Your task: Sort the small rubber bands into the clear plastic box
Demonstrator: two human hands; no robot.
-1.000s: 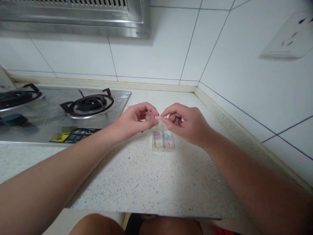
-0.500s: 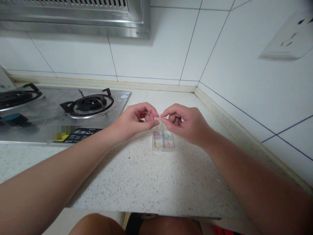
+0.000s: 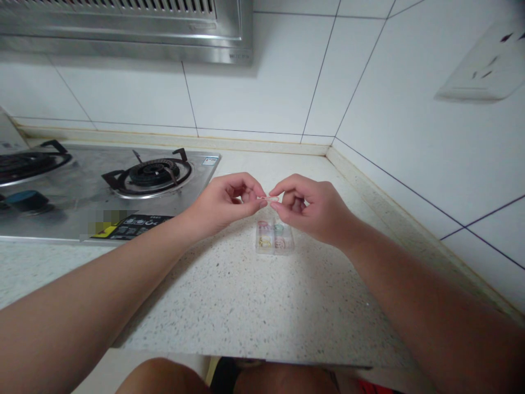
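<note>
My left hand pinches a thin, pale pink loop between thumb and forefinger; it is too small to tell whether it is a clip or an elastic band. The loop's free end points right. It reaches between the thumb and forefinger of my right hand, which are slightly apart. Below the hands, on the counter, sits a clear plastic box with compartments. Small looped pieces in yellow, pink, green and brownish tones lie inside. The right hand partly covers the box's far side.
A steel gas stove with black burners and a dark knob is on the left. The speckled counter runs to tiled walls. A range hood overhangs the stove. A socket is on the right wall.
My right thumb and forefinger have parted a little from their pinch on the loop. More of the loop now shows between the hands. Both arms stay almost where they were.
</note>
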